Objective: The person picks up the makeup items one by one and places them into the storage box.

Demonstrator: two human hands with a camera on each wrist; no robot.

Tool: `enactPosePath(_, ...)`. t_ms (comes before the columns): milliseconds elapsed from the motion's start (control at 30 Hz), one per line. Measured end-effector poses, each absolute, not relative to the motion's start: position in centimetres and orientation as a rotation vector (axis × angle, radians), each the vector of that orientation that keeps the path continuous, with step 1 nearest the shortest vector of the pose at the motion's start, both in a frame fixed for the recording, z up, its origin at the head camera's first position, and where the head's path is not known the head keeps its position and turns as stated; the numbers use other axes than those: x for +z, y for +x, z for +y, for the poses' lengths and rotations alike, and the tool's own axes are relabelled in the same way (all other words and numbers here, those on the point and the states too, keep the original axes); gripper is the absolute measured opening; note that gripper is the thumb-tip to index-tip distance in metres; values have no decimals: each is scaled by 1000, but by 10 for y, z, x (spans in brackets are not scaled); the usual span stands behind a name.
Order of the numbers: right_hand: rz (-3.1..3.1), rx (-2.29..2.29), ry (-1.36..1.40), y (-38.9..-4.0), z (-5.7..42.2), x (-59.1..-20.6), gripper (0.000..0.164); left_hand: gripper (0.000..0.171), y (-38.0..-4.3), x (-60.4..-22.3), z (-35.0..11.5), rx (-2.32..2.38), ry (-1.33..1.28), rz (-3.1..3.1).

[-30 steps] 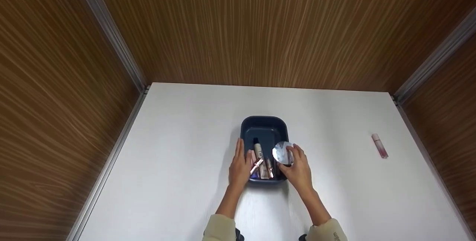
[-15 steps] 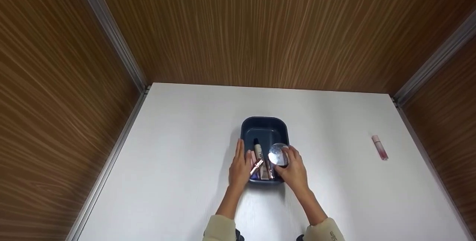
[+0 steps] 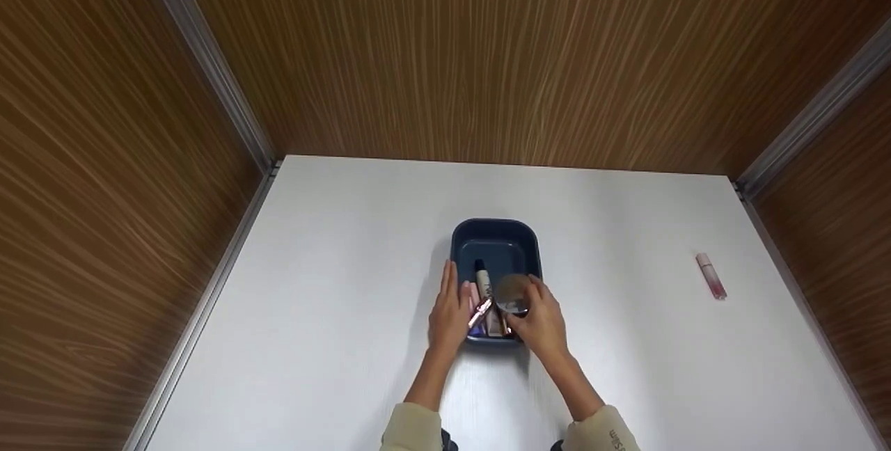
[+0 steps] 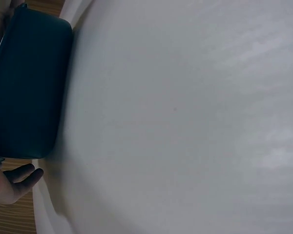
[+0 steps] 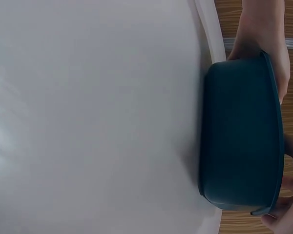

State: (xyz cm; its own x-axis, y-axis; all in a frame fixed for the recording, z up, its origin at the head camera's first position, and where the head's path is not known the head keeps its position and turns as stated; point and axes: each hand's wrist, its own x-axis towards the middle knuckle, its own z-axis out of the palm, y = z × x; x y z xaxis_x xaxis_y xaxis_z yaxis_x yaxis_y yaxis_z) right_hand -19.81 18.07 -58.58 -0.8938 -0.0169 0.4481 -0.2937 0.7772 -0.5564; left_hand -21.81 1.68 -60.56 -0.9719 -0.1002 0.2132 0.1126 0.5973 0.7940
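A dark blue rectangular box (image 3: pixel 495 249) stands on the white table. My left hand (image 3: pixel 449 315) holds its left wall, fingers stretched along the outside and thumb over the rim. In my right hand (image 3: pixel 545 323) a round, shiny compact (image 3: pixel 511 292) is pinched at its edge, tilted above the box's near right part. Inside the box lie a pale tube with a dark cap (image 3: pixel 483 282), a rose-gold lipstick (image 3: pixel 480 312) by my left thumb and other cosmetics, partly hidden by my hands. The right wrist view shows the box's outer side (image 5: pixel 239 136).
A pink lip gloss tube (image 3: pixel 710 277) lies far to the right on the white table (image 3: pixel 334 284). Brown wood-grain panels (image 3: pixel 445 54) rise behind the table and at both sides.
My right hand has moved left and slightly nearer me with the compact, which now tilts differently over the cosmetics. My left hand and the box have stayed in place.
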Motion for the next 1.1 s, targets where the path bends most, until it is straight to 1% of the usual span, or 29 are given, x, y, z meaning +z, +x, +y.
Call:
enactPosePath(200, -2611, 796, 292, -200, 181, -592, 61, 50, -218, -605, 18, -1318, -20, -2587)
enactPosePath(467, -2522, 931, 254, -198, 184, -586, 51, 52, -218, -604, 17, -1319, -15, -2605)
enactPosePath(667, -2458, 955, 259, -199, 188, -584, 46, 51, -218, -604, 17, -1330, -7, -2624)
enactPosePath(1100, -2404, 993, 212, -202, 201, -578, 43, 52, -219, -605, 16, -1330, -6, -2639)
